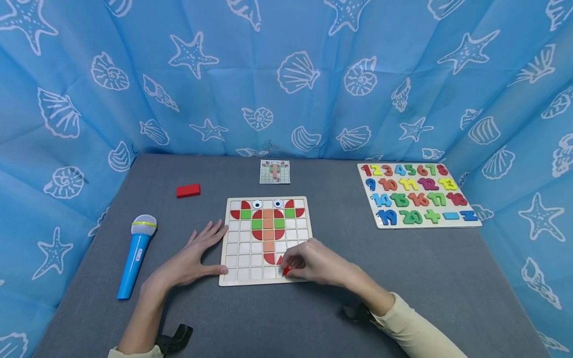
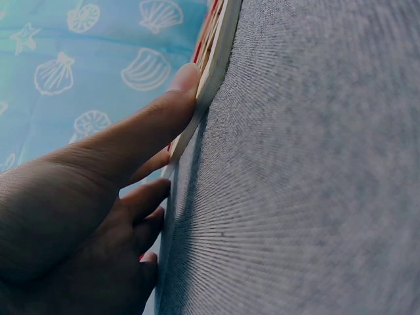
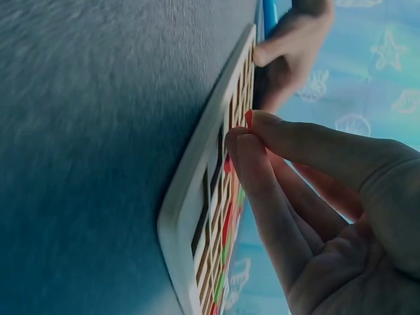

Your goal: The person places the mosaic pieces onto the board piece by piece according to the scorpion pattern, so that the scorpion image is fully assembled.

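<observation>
A wooden grid board [image 1: 243,260] lies on the table with red, green and orange tiles and two eye pieces set in its squares. My left hand [image 1: 192,261] rests at the board's left edge with its fingers spread. In the left wrist view, the thumb [image 2: 180,88] touches the board's side. Over the lower right part of the board, my right hand [image 1: 320,261] pinches a small red tile [image 1: 287,270] between thumb and fingertips. The right wrist view has this red tile [image 3: 249,119] poking out from the pinch, close over the grid.
Behind the board lies a small pattern card [image 1: 275,172]. A red block [image 1: 188,190] is at the back left, and a blue toy microphone [image 1: 136,256] lies left of my left arm. To the right sits a number puzzle board [image 1: 418,196]. A blue shell-print curtain [image 1: 250,89] surrounds the table.
</observation>
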Tool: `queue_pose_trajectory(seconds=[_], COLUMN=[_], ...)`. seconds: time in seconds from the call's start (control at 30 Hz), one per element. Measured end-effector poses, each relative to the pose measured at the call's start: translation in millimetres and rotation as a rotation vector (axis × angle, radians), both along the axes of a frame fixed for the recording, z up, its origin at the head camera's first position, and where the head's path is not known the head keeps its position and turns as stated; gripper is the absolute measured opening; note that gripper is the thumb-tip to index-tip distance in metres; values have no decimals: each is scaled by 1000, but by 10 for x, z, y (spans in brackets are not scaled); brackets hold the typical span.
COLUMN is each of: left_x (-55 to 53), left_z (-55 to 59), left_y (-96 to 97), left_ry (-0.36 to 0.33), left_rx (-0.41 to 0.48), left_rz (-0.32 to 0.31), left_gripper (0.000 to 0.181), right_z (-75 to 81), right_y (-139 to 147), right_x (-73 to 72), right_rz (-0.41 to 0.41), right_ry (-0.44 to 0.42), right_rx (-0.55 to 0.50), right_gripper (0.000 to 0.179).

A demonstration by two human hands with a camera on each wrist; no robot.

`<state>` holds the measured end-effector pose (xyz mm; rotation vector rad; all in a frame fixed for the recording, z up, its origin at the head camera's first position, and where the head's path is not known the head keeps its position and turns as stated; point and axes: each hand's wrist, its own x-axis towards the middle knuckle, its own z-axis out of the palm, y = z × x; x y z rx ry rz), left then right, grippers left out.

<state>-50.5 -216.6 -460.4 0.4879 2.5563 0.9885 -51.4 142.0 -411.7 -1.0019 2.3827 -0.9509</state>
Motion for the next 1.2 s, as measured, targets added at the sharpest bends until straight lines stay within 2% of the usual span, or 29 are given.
queue_pose_trajectory(seconds=[0.3, 0.53, 0.73, 0.93, 1.2], left_x=[11, 10, -14, -13, -20], left_z=[37, 43, 26, 22, -6], left_y=[32, 29, 27, 14, 15], left_ry=[-1, 1, -5, 4, -3], left_rx=[11, 13, 1, 3, 3], left_rz=[-3, -3, -3, -5, -5], left_gripper=[109, 109, 109, 109, 110], right_z=[-18, -68, -82, -110, -135], right_y=[-82, -115, -142, -133, -133], right_x=[4, 2, 13, 10, 7], right_rz=[21, 32, -17, 2, 13], right_ry=[56, 133, 138, 136, 197], right_rx=[33, 28, 46, 29, 34], right_gripper=[10, 7, 8, 8, 8])
